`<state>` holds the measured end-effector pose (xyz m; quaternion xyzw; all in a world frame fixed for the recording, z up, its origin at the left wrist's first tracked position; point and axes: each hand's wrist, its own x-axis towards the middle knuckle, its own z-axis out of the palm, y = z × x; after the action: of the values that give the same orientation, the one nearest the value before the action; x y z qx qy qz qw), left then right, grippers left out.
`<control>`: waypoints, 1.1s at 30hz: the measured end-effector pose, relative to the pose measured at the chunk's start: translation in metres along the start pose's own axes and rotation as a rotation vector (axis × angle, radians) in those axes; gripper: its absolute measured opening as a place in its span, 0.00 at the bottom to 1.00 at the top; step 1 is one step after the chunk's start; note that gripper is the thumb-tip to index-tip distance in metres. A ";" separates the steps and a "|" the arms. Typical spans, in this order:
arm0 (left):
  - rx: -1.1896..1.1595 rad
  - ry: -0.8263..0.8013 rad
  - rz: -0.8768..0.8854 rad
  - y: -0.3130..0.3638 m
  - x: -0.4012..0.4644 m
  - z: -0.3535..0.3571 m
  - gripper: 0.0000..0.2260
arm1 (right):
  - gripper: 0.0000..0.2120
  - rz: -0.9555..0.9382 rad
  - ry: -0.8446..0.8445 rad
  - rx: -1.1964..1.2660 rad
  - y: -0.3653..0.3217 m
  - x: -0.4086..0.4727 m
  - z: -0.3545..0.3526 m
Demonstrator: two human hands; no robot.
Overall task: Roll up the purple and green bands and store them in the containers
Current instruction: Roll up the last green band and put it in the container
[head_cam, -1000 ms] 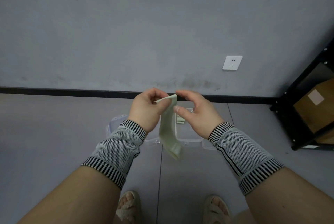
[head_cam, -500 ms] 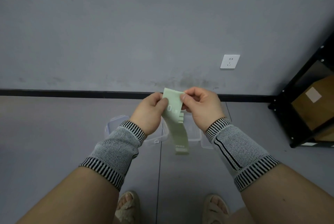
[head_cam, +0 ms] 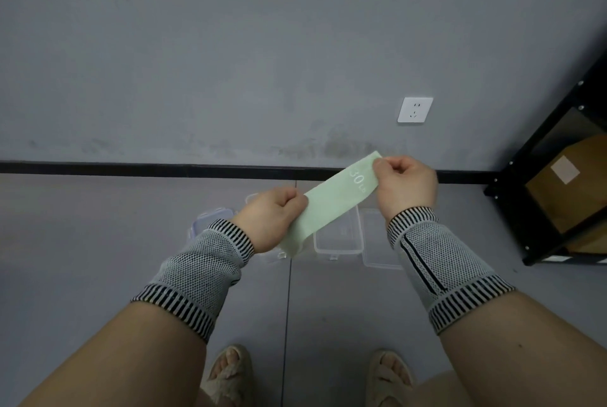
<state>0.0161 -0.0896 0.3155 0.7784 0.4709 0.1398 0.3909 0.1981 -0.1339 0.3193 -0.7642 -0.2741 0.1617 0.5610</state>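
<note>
A person is looking down at their own two hands, which are holding a pale green band (head_cam: 331, 206) stretched flat between them at the centre of the frame. The left hand (head_cam: 271, 221) is sitting lower and left of centre, its fingers curling around the band's lower end, and a short tail of the band is hanging below that grip. The right hand (head_cam: 405, 184) is sitting higher, right of centre, pinching the band's upper end between thumb and curled fingers. The band is running diagonally from lower left to upper right, and white print reading "30" is showing near its upper end. Both forearms are wearing grey mesh wrist sleeves (head_cam: 203, 270) with black-and-white striped edges.

Below the hands, on the grey floor (head_cam: 82, 242), clear plastic containers are lying partly hidden. One container (head_cam: 338, 235) is sitting just under the band at the centre, a flat clear lid (head_cam: 377, 239) is lying just to its right, and another clear container (head_cam: 210, 217) is peeking out behind the left wrist. I cannot tell what is inside them.

A white wall socket (head_cam: 415, 110) is sitting on the grey wall in the upper right. A black shelf frame (head_cam: 512, 203) holding a brown cardboard box (head_cam: 571, 183) is standing at the right edge. Two sandalled feet (head_cam: 230, 373) are showing at the bottom edge.
</note>
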 end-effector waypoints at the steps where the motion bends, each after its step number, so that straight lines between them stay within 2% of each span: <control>1: -0.002 0.000 0.007 -0.001 0.000 -0.002 0.16 | 0.04 0.020 0.029 -0.007 0.002 0.003 -0.002; 8: 0.107 -0.059 0.022 -0.001 -0.002 -0.005 0.12 | 0.05 0.048 0.071 -0.101 0.009 0.008 -0.006; 13: 0.200 0.017 0.043 0.001 -0.001 -0.004 0.13 | 0.07 0.064 0.027 -0.129 0.011 0.008 -0.003; 16: 0.194 0.046 0.061 0.000 0.000 -0.002 0.13 | 0.11 0.014 -0.116 -0.290 0.010 0.004 -0.002; 18: 0.222 0.061 0.091 0.000 0.001 0.001 0.13 | 0.17 -0.141 -0.232 -0.409 0.007 -0.004 0.002; 20: 0.231 0.056 0.133 0.004 0.002 0.006 0.11 | 0.17 -0.293 -0.398 -0.317 0.003 -0.016 0.011; 22: 0.223 0.043 0.145 0.006 0.002 0.009 0.09 | 0.16 -0.326 -0.606 -0.246 0.005 -0.026 0.022; 24: 0.223 0.045 0.116 0.007 0.003 0.008 0.11 | 0.15 -0.339 -0.705 -0.314 0.009 -0.030 0.028; 27: 0.236 0.063 0.079 0.004 0.002 0.006 0.11 | 0.05 -0.340 -0.702 -0.365 0.008 -0.025 0.026; 30: 0.251 0.106 0.043 0.001 0.002 0.004 0.12 | 0.05 -0.383 -0.695 -0.462 0.008 -0.026 0.024; 33: 0.219 0.076 0.010 -0.001 0.001 -0.001 0.12 | 0.07 -0.365 -0.596 -0.495 0.009 -0.023 0.021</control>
<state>0.0155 -0.0877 0.3158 0.8131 0.4938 0.1188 0.2846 0.1697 -0.1334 0.3028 -0.7345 -0.5856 0.2030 0.2764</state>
